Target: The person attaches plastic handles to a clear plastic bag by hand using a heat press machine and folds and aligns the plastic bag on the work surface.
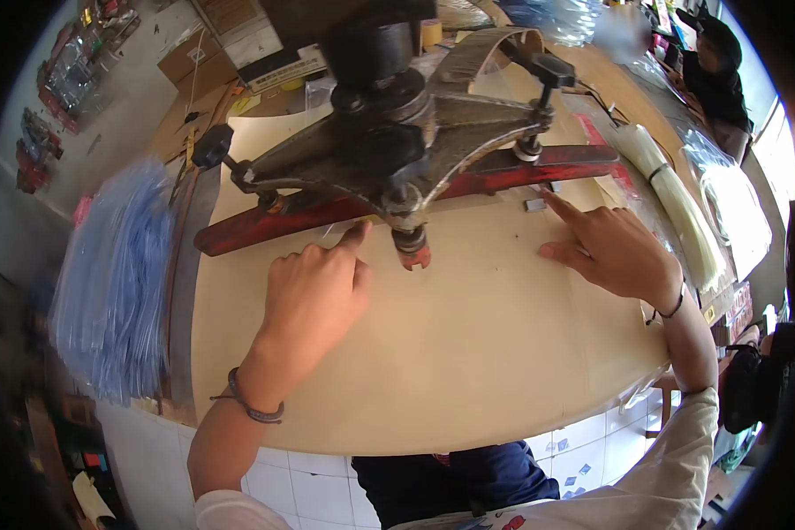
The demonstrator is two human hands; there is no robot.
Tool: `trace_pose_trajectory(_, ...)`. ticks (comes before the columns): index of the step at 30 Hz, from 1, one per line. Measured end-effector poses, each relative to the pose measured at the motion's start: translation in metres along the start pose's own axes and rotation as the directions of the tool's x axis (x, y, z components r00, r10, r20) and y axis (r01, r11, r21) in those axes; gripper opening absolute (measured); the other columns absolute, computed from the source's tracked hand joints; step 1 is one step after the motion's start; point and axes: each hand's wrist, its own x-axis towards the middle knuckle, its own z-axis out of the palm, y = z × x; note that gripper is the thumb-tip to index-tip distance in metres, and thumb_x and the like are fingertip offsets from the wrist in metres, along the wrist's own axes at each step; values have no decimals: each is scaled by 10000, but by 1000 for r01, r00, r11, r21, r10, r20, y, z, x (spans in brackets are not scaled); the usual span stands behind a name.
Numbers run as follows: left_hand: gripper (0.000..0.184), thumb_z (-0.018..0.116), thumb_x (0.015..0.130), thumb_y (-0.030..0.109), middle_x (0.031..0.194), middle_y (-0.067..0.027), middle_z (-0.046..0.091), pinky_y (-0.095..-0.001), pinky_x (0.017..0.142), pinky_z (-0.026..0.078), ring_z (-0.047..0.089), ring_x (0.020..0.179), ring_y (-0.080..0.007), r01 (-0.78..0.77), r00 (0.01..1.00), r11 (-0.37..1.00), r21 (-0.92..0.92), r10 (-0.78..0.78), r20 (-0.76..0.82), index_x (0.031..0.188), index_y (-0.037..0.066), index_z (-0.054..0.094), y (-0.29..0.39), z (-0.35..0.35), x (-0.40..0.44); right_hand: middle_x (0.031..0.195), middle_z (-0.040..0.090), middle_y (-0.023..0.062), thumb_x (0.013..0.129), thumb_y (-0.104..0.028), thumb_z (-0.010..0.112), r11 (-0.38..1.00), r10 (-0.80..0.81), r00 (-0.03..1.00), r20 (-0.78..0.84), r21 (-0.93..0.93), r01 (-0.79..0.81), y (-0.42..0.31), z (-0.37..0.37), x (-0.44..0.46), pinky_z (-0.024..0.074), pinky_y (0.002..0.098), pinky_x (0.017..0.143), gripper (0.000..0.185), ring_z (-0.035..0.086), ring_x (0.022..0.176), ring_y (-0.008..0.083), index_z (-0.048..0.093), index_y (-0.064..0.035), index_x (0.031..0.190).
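Note:
My left hand (pixel 316 287) is low over the tan sheet (pixel 468 353), its index finger stretched to the lower edge of the long red bar (pixel 327 215). The other fingers of that hand are curled, and no held thing shows. A glint of clear plastic lies beside its knuckles. My right hand (pixel 618 252) points its index finger toward the bar's right part, with the thumb held apart. Close to that fingertip sits a small grey metal block (pixel 534 205). Above the bar, a dark metal press head (pixel 397 146) with several arms and black knobs hides part of the sheet.
A stack of clear bluish plastic bags (pixel 119 283) lies at the left edge. To the right are a tied bundle of pale strips (pixel 671 199) and more plastic (pixel 733 212). A cardboard box (pixel 194 62) stands behind. Another person (pixel 714 71) is at the far right.

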Motion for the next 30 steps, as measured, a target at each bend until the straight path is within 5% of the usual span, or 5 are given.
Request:
trace_pose_trajectory(11,466,574,952,193,533,-149,603,-474,561,540,620,468,-334,-191,969,981,-32,194,151,1377,7,612,4,-13,-9,861,700,233,1028,-476,579,992,-122,992,0,10,122,16,9,-2,509,494,788,727,664,841,427,412,42,1510)
trace_pose_trajectory(16,478,593,958,188,572,-173,604,-418,594,540,617,522,-339,-58,964,983,-174,100,246,1426,87,599,7,-30,-11,763,675,232,1038,-474,547,996,-89,996,11,28,88,9,4,-5,517,514,747,695,670,781,434,448,45,1489)
trace_pose_trajectory(22,558,683,984,217,663,-132,674,-352,624,514,566,550,-124,150,749,897,-415,170,640,1520,223,527,-43,-57,1,759,677,219,1016,-451,614,988,-140,989,-46,61,142,14,9,-8,503,503,715,596,662,764,433,516,-17,1413)
trace_pose_trajectory(26,475,697,1009,221,994,20,775,-246,728,499,566,762,-22,154,644,680,-717,482,595,1472,195,593,-75,-33,1,783,708,184,1021,-456,598,980,-163,987,9,114,161,15,-8,-11,529,492,736,458,683,776,414,620,-15,1142)
trace_pose_trajectory(30,426,691,1010,185,1046,13,767,-219,778,507,598,841,-17,194,402,814,-548,443,801,1432,166,635,-56,-52,12,746,701,139,1022,-446,604,959,-250,967,48,147,241,16,-4,-10,511,458,698,439,667,718,371,666,-28,904)
